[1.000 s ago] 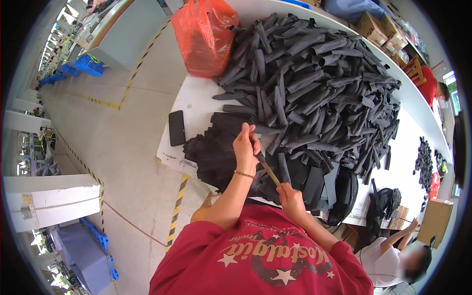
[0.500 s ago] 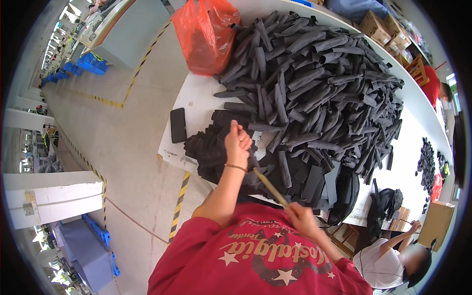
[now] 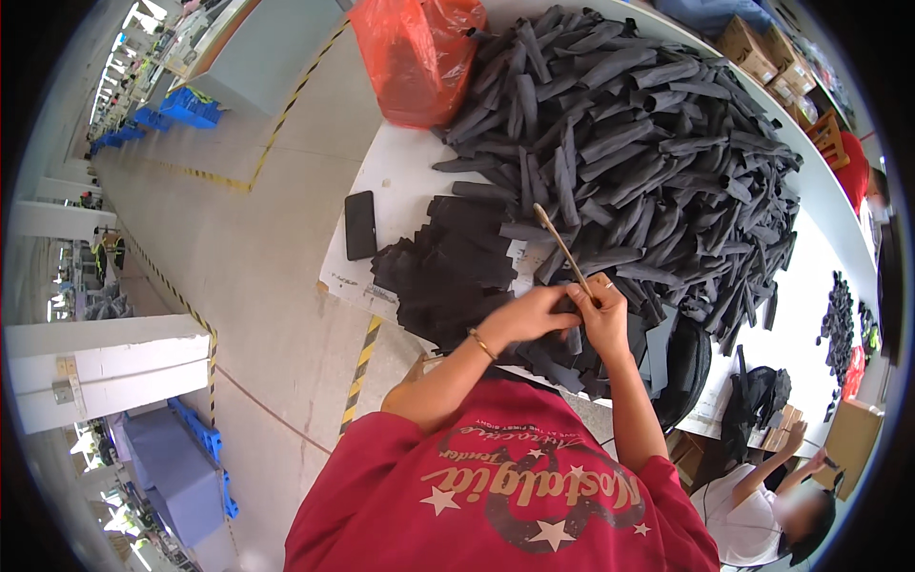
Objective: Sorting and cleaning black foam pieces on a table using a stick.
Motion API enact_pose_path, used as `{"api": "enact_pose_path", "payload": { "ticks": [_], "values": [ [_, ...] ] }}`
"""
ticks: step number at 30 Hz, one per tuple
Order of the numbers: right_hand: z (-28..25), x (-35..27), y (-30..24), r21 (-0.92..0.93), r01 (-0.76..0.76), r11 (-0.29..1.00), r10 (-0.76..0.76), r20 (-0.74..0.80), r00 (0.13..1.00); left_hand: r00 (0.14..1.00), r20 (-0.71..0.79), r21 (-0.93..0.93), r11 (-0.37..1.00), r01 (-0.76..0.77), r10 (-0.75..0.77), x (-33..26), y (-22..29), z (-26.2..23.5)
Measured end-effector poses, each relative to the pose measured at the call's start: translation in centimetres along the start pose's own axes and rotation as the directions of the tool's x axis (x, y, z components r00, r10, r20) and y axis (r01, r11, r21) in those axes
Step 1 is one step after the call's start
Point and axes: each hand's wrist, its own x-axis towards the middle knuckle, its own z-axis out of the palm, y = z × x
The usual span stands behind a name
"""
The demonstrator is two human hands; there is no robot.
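A slim wooden stick [image 3: 557, 238] is gripped in my right hand [image 3: 605, 319], its tip pointing up and away toward the heap. My left hand [image 3: 527, 320] meets the right one at the stick's lower end, fingers bent together. What those fingers pinch is hidden. Just below both hands a dark fabric piece [image 3: 574, 341] shows. Beyond them rises a big heap of dark grey fabric tubes [image 3: 629, 143]. To the left of my hands lies a pile of flat black fabric pieces [image 3: 453, 253].
A black phone [image 3: 360, 226] lies by the left edge of the white table [image 3: 396, 172]. A red plastic bag [image 3: 419, 71] stands at the far left corner. On the right are a black bag [image 3: 748, 405] and a co-worker in white [image 3: 739, 510].
My left hand has come down and right from above the black pile to meet my right hand. The stick has swung up and forward, and my right hand has moved farther from my body.
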Motion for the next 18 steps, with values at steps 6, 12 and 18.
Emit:
{"api": "enact_pose_path", "payload": {
  "ticks": [6,12,18],
  "values": [
    [2.1,4.0,-3.5,0.06,0.071,0.996,-0.05,-0.299,0.953,0.972,-0.235,-0.356,0.932,-0.071,-0.016,-1.5,0.0,3.4],
    [1.4,10.1,-6.7,0.03,0.1,0.995,-0.053,-0.68,0.731,0.953,-0.3,-0.239,0.97,-0.048,-0.027,-5.0,0.6,2.0],
    [-8.0,16.1,-4.3,-0.243,0.091,0.966,-0.237,-0.685,0.689,0.77,-0.514,0.781,0.577,0.238,0.378,-8.1,-5.4,-6.0]
  ]
}}
